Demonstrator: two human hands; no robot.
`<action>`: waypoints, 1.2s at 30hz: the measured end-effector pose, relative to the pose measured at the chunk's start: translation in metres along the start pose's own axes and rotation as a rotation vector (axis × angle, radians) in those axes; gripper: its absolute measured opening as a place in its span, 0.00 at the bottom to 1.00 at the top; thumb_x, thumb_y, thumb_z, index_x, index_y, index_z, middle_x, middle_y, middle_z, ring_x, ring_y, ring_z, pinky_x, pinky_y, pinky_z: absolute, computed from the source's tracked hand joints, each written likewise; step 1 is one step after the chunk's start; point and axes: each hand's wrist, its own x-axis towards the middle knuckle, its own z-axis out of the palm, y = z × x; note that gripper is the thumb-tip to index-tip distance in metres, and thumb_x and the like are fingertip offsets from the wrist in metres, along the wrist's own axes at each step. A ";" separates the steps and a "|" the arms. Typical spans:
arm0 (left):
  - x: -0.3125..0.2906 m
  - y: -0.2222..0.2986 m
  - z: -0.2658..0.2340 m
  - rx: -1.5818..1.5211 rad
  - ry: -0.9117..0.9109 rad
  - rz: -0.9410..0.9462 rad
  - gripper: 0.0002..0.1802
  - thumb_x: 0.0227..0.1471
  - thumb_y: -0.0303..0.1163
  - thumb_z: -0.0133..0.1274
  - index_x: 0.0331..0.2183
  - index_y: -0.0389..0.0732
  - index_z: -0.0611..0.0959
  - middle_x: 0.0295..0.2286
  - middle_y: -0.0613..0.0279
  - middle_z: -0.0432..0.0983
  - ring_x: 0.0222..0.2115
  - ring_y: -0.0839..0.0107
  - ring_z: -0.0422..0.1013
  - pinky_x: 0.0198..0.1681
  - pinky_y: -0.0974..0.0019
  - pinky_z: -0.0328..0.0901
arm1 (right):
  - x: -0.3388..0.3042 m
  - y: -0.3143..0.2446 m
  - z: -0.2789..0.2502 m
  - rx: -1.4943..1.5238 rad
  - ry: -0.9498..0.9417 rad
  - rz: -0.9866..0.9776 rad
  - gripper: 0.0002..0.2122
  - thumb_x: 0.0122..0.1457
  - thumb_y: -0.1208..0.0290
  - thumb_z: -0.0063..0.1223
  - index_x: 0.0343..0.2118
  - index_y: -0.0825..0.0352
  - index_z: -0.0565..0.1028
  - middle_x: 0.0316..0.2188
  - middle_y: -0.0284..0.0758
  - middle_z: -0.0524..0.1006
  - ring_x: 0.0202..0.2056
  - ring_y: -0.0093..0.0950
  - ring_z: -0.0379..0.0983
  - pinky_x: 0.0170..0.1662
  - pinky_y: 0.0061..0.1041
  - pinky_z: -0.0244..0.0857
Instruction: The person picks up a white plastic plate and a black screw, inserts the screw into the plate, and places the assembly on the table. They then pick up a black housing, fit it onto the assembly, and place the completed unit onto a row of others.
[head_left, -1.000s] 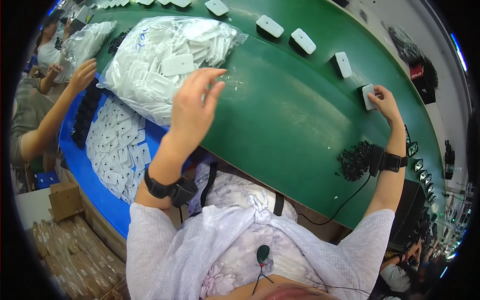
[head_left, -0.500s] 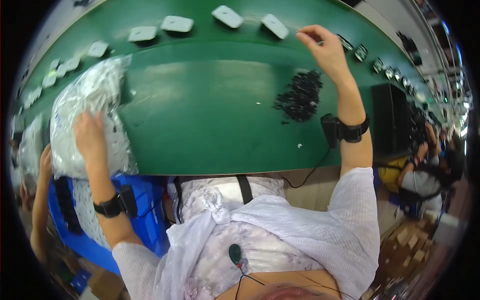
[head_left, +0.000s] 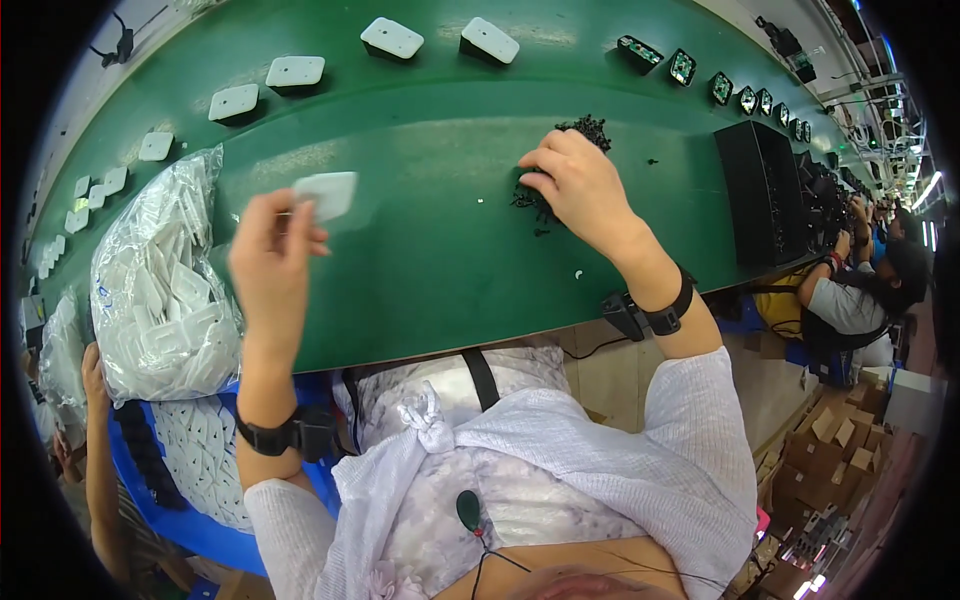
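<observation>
The left hand [head_left: 272, 262] pinched a thin white plate [head_left: 326, 194] by its edge, up above the green bench [head_left: 420, 250]. It looked light and stiff, easy to hold by the rim. Farther off, the right hand [head_left: 580, 185] curled over tiny black bits [head_left: 585, 128], likely slippery and easy to drop.

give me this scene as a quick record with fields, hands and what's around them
left hand: raised above the belt, fingers holding a white plate
right hand: down on the black parts
belt: green, white plates in a row along the far edge
bag: clear, full of white plates, at the left
black box: at the right
</observation>
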 end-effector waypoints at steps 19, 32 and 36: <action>0.009 -0.007 0.085 -0.407 -0.092 -0.042 0.04 0.55 0.23 0.50 0.32 0.32 0.73 0.27 0.60 0.72 0.24 0.77 0.72 0.25 0.76 0.69 | -0.009 -0.023 0.018 -0.205 -0.007 0.020 0.07 0.48 0.76 0.57 0.28 0.65 0.70 0.29 0.34 0.67 0.33 0.33 0.66 0.36 0.30 0.60; 0.009 -0.009 0.080 -0.520 -0.130 -0.085 0.03 0.57 0.23 0.49 0.33 0.33 0.72 0.26 0.61 0.72 0.24 0.78 0.72 0.24 0.77 0.68 | -0.047 0.098 -0.045 -0.038 0.363 0.560 0.10 0.50 0.80 0.56 0.37 0.66 0.77 0.32 0.34 0.72 0.30 0.25 0.70 0.36 0.22 0.65; 0.008 -0.008 0.082 -0.520 -0.161 -0.121 0.04 0.57 0.23 0.49 0.34 0.32 0.72 0.27 0.60 0.73 0.24 0.78 0.72 0.25 0.76 0.68 | -0.074 0.130 -0.039 0.124 0.266 0.654 0.07 0.50 0.78 0.57 0.33 0.67 0.76 0.31 0.33 0.71 0.29 0.26 0.68 0.36 0.23 0.64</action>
